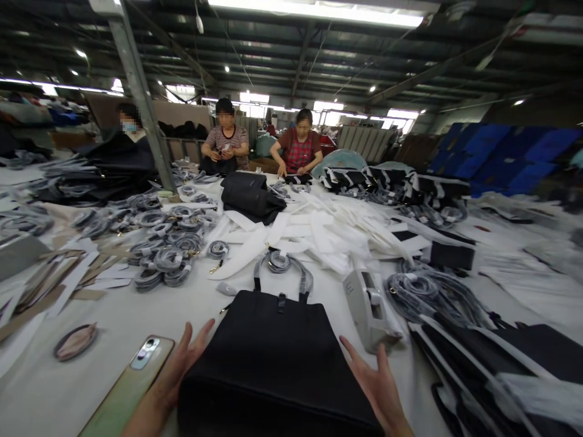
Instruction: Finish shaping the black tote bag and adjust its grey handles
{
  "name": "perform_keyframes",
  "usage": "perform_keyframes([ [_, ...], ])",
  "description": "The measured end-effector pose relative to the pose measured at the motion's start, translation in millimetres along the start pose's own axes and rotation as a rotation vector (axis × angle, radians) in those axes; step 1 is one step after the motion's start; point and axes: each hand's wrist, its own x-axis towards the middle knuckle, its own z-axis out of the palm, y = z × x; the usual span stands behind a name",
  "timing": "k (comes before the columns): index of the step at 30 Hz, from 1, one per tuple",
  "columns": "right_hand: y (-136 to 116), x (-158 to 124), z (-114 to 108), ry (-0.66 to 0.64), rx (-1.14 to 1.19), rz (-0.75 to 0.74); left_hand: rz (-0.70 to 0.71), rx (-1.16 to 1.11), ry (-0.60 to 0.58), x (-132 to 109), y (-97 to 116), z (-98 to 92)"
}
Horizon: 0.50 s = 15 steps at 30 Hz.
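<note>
A black handbag (277,340) lies on the white table right in front of me, its wrapped handles (306,280) pointing away. At its left side is my left hand (182,361), fingers spread and thumb apart. My right hand (376,382) is at the bag's right side, also with its fingers apart. Neither hand is closed on the bag; whether the palms touch its sides I cannot tell. Just beyond the handles sits a coiled strap (279,261) in clear wrap. A phone (130,385) lies beside my left wrist, and a tape dispenser (370,309) stands beyond my right hand.
Several coiled straps (173,258) and cardboard strips (40,285) lie to the left. White foam sheets (319,230) are heaped mid-table, with a folded black bag (250,197) behind. More black bags (496,364) lie at right. Two co-workers (298,149) handle items across the table.
</note>
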Motion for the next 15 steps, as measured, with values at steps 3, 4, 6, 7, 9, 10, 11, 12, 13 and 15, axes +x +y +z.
perform_keyframes([
  [3,-12.0,13.6,2.9,-0.007,-0.048,-0.047,-0.007,-0.012,0.017,25.7,12.4,0.7],
  [4,-15.1,18.5,5.0,-0.022,-0.059,-0.052,-0.031,-0.016,0.014,32.7,15.3,1.4],
  [6,-19.0,28.0,10.5,-0.061,-0.048,-0.043,-0.084,-0.003,0.002,43.2,18.1,2.4],
  [7,-20.0,32.2,13.6,-0.080,-0.030,-0.032,-0.100,0.012,-0.004,46.5,18.2,2.5],
  [9,-21.0,38.3,19.7,-0.109,0.002,-0.011,-0.100,0.042,-0.006,49.4,16.7,2.3],
  [10,-21.5,39.6,22.2,-0.117,0.009,-0.005,-0.087,0.056,0.000,48.9,15.8,2.1],
  [11,-22.2,39.1,23.8,-0.121,0.009,-0.004,-0.071,0.075,0.009,46.9,14.9,1.9],
  [12,-23.2,36.4,24.4,-0.124,0.003,-0.009,-0.052,0.097,0.022,43.1,14.1,1.6],
  [13,-24.3,31.1,23.6,-0.126,-0.011,-0.016,-0.033,0.125,0.039,37.1,13.4,1.0],
  [15,-25.8,11.5,17.8,-0.129,-0.081,-0.024,0.001,0.208,0.084,18.1,11.7,-1.9],
])
